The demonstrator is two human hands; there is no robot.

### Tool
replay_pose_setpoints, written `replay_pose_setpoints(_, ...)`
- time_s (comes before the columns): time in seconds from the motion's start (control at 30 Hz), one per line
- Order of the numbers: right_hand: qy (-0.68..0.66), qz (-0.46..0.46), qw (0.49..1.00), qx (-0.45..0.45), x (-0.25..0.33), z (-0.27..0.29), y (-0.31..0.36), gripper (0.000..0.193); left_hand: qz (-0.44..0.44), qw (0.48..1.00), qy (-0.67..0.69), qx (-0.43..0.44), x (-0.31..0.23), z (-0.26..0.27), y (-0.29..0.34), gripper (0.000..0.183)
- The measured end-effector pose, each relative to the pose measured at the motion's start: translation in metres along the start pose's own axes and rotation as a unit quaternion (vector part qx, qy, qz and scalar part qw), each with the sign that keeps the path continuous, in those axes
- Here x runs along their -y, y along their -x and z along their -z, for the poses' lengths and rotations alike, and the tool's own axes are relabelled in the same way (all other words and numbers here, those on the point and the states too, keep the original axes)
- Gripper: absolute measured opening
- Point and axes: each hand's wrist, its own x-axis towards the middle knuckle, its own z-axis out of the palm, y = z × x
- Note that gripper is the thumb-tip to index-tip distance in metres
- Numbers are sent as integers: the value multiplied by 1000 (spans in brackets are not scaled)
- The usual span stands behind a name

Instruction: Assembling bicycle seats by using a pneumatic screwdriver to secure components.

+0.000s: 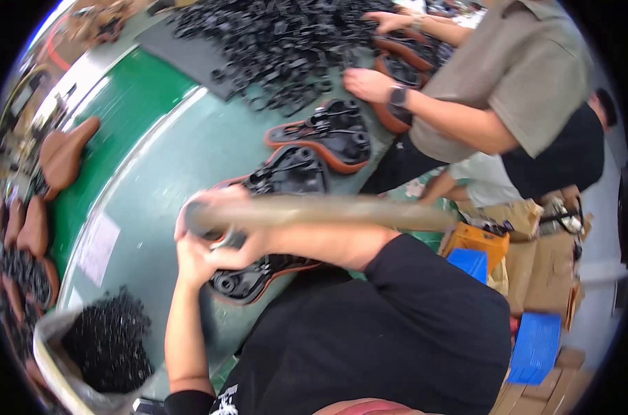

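Observation:
My left hand [193,252] and my right hand [241,252] meet over an upturned bicycle saddle [238,285], which has a black underside and brown rim. Their fingers are bent in close together, and I cannot make out what they hold. A long tan bar [328,211], smeared by motion, crosses in front of my hands and right forearm, hiding part of the fingers. Its dark round end lies at my left hand. Just beyond sit two more upturned saddles, a partly covered one [296,169] and a farther one [341,131].
Black plastic rings and clips [279,52] are heaped at the far end. A co-worker's hand [369,85] touches a saddle there. An open bag of small black parts [110,346] stands near left, by a paper sheet [99,249]. Brown saddles [68,155] line the left; blue crates [535,346] stand right.

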Motion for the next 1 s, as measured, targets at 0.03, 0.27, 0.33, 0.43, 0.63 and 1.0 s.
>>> replay_pose_setpoints(0.03,-30,-21,999,-3,10,1,-3,24,56,996,-68,19,-2,6,1,50)
replay_pose_setpoints(0.27,-186,-48,980,-57,70,52,31,33,18,982,-170,-85,-23,92,12,44)
replay_pose_setpoints(0.33,-193,-167,956,-146,75,54,52,26,148,964,-122,-186,-37,145,-20,42)
replay_pose_setpoints(0.43,-150,-370,902,-165,66,35,59,22,-9,901,-74,-428,-5,228,-62,57)
replay_pose_setpoints(0.63,-133,-434,871,-188,30,18,91,23,-70,936,-188,-288,-49,179,-49,29)
replay_pose_setpoints(1.0,-127,-486,864,-37,-5,-2,70,25,227,745,-597,-191,-12,151,174,32)
